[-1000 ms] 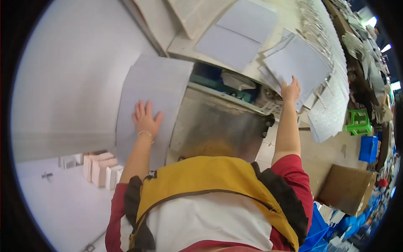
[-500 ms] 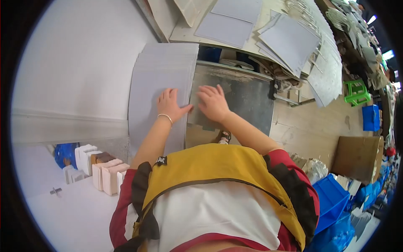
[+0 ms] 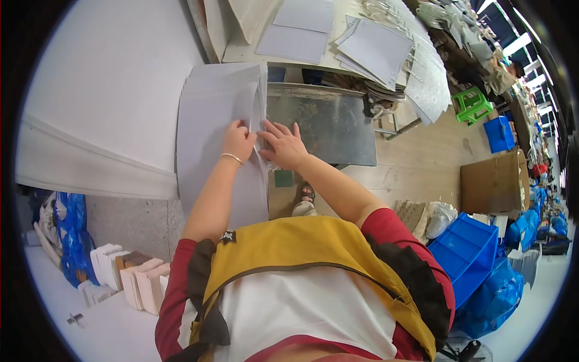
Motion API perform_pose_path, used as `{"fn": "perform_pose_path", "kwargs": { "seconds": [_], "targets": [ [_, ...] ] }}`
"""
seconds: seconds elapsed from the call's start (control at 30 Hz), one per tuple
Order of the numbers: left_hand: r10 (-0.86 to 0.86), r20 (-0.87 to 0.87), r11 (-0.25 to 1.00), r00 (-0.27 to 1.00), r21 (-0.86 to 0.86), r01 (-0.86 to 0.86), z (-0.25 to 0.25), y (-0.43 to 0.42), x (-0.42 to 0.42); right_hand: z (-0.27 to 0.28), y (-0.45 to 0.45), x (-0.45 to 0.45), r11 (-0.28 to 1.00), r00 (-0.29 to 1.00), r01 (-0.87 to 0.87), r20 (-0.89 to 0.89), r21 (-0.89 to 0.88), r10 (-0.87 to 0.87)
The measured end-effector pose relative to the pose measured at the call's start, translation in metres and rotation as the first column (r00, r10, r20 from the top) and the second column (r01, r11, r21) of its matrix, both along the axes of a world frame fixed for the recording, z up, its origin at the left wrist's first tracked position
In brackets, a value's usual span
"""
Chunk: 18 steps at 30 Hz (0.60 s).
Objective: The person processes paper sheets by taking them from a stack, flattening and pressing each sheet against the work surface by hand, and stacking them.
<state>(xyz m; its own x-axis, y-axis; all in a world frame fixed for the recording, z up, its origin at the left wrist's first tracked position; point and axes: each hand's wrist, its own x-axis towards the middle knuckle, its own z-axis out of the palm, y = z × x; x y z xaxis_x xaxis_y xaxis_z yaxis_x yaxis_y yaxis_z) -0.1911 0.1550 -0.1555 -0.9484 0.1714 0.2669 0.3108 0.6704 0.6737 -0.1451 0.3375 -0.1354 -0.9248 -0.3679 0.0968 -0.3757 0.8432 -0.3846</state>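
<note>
A tall stack of grey-white sheets [image 3: 208, 114] lies in front of me, left of a dark metal surface [image 3: 325, 123]. My left hand [image 3: 239, 142] is on the stack near its right edge, its fingers curled against a raised top sheet. Just to the right, my right hand [image 3: 282, 145] has its fingers spread, the tips at the stack's right edge. Further back, loose grey sheets [image 3: 377, 51] and flat overlapping sheets [image 3: 295, 39] rest on a pale table [image 3: 241, 53].
A white wall panel [image 3: 120, 90] borders the stack on the left. To the right are a green stool [image 3: 472, 105], a cardboard box [image 3: 491, 181], a blue crate [image 3: 464, 244] and a blue bag [image 3: 494, 298]. Pale blocks [image 3: 142, 280] stand at the lower left.
My right hand has come from the loose sheets on the table to the stack's right edge. My left hand has gone from lying flat to curled, and the top sheets' edge is now raised.
</note>
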Motion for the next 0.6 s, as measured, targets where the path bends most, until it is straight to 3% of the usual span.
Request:
{"fn": "perform_pose_path", "kwargs": {
  "seconds": [0.07, 0.1, 0.13, 0.17, 0.23, 0.37, 0.43, 0.5, 0.57, 0.6],
  "targets": [
    [-0.014, 0.045, 0.996, 0.999, 0.089, 0.010, 0.006, -0.015, -0.001, 0.006, -0.009, -0.002, 0.999, 1.000, 0.026, 0.017, 0.029, -0.026],
    [-0.021, 0.101, 0.985, 0.995, 0.171, 0.003, 0.009, -0.025, -0.001, 0.011, -0.015, -0.005, 0.989, 1.000, 0.020, -0.013, 0.148, -0.018],
    [-0.003, -0.027, 0.980, 1.000, 0.199, 0.008, -0.001, -0.034, -0.005, 0.014, -0.020, -0.008, 0.964, 0.999, 0.015, -0.038, 0.264, -0.005],
    [-0.007, -0.035, 0.979, 0.999, 0.201, 0.014, -0.011, -0.045, -0.008, 0.018, -0.026, -0.012, 0.964, 0.999, 0.022, -0.046, 0.267, -0.010],
    [-0.059, 0.290, 0.901, 0.955, 0.427, -0.074, -0.009, -0.057, -0.011, 0.024, -0.037, -0.026, 0.942, 0.994, -0.091, -0.024, 0.323, 0.104],
    [-0.033, 0.221, 0.898, 0.975, 0.435, -0.068, 0.009, -0.071, 0.003, 0.007, -0.051, -0.033, 0.966, 0.997, -0.078, 0.018, 0.246, 0.076],
    [0.034, 0.162, 0.884, 0.986, 0.455, -0.105, 0.009, -0.099, 0.006, 0.006, -0.051, -0.031, 0.982, 0.994, -0.053, 0.101, 0.183, 0.035],
    [0.293, -0.108, 0.911, 0.950, 0.332, -0.243, 0.032, -0.127, 0.028, 0.007, -0.049, -0.031, 0.983, 0.991, -0.059, 0.125, 0.175, 0.037],
    [0.334, 0.195, 0.687, 0.922, 0.620, -0.380, 0.101, -0.142, 0.068, 0.009, -0.051, -0.032, 0.984, 0.989, -0.055, 0.145, 0.172, 0.030],
    [0.416, 0.124, 0.670, 0.901, 0.628, -0.396, 0.113, -0.154, 0.082, 0.010, -0.051, -0.033, 0.981, 0.987, -0.061, 0.155, 0.184, 0.033]
  ]
}}
